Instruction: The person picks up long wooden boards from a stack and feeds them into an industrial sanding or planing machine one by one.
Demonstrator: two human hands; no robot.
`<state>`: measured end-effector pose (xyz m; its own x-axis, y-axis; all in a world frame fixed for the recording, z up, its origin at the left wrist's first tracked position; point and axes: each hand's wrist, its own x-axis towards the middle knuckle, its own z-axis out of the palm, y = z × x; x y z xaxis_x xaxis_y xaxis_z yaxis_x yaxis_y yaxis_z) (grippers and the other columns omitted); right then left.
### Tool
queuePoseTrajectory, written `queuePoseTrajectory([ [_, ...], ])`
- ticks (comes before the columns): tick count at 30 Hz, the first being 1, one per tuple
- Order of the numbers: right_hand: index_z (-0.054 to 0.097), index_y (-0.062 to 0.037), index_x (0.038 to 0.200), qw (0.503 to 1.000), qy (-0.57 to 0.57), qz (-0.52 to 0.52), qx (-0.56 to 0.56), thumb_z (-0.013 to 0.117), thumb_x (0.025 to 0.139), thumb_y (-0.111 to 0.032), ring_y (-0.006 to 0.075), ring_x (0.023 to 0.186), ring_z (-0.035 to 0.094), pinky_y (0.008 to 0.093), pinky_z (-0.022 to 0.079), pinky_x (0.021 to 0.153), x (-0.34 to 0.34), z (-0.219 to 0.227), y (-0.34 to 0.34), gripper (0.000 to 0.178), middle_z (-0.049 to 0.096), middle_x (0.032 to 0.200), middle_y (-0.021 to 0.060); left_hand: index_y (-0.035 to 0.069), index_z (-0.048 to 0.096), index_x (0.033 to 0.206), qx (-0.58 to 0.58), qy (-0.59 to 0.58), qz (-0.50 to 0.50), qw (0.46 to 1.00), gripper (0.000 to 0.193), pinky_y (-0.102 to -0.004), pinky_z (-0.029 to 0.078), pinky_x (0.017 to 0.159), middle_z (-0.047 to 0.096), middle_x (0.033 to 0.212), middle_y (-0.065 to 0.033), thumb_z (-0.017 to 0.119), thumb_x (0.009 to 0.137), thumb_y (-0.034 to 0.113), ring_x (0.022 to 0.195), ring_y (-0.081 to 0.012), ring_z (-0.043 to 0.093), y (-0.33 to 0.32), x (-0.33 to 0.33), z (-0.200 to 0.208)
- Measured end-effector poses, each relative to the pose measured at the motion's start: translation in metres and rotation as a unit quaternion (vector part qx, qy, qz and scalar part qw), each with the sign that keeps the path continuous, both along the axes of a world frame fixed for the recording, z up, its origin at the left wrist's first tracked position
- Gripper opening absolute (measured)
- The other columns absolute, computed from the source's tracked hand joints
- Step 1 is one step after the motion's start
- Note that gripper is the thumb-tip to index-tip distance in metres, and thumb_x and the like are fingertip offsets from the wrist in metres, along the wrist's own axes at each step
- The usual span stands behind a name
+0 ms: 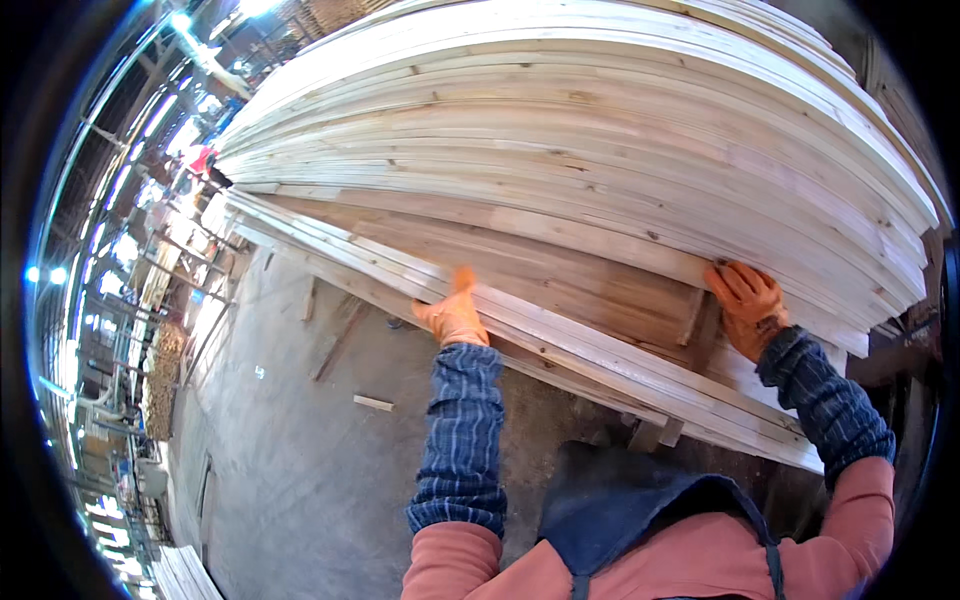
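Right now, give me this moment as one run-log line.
left hand: gloved, gripping edge of long plank | right hand: gloved, on board end under lumber stack | floor: wood scrap

R hand [748, 308] fingertips hidden under board stack [600, 130]; grip unclear.

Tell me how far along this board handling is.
Done: a tall stack of pale boards is already piled up. In hand: the left hand grips the edge of a long board on the lower layer, and the right hand holds the end of a board at the stack's edge. Left: the lower layer is only partly covered, and a loose wood scrap lies on the floor.
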<state>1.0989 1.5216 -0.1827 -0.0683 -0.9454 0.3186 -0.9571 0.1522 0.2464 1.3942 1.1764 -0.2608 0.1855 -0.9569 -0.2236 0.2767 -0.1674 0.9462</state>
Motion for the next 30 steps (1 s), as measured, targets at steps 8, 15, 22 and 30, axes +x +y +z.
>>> queuePoseTrajectory([
  [8,0.046,-0.0082,0.152,0.988,-0.013,-0.043,0.149,0.071,0.081,-0.013,0.0323,0.119,0.057,0.0468,0.053,0.089,-0.035,0.009,0.02,0.075,0.058,0.133,0.0129,-0.003,0.021,0.156,0.008,-0.065,-0.001,0.998,0.12,-0.0417,0.037,0.118,0.041,0.155,-0.026,0.097,0.069,0.027,0.138,-0.0353,0.046,-0.007,0.011,-0.002],
  [15,0.059,-0.0003,0.132,0.952,-0.208,0.116,0.194,0.067,0.079,-0.009,0.0425,0.091,0.067,0.0518,0.056,0.079,-0.003,0.053,0.03,0.055,0.069,0.103,0.0217,-0.004,0.018,0.158,0.022,-0.095,0.038,0.995,0.121,-0.0429,0.039,0.116,0.045,0.152,-0.027,0.096,0.069,0.023,0.135,-0.0364,0.049,0.014,0.012,0.025],
  [22,0.056,-0.0001,0.139,0.84,-0.518,0.087,0.137,0.073,0.086,-0.023,0.0402,0.108,0.07,0.0456,0.057,0.096,0.013,0.024,0.055,0.061,0.066,0.127,0.0267,-0.005,0.02,0.156,0.032,-0.132,0.041,0.99,0.119,-0.0417,0.04,0.116,0.047,0.149,-0.0304,0.095,0.069,0.027,0.135,-0.0382,0.05,0.017,0.008,0.035],
  [30,0.068,0.0018,0.122,0.787,-0.552,-0.06,0.269,0.067,0.091,-0.027,0.0284,0.098,0.069,0.0405,0.054,0.087,0.012,0.06,0.034,0.043,0.073,0.107,0.0217,-0.008,0.018,0.155,0.011,-0.138,-0.038,0.99,0.114,-0.0408,0.039,0.117,0.039,0.153,-0.0295,0.09,0.076,0.031,0.138,-0.0399,0.045,0.009,0.019,0.017],
])
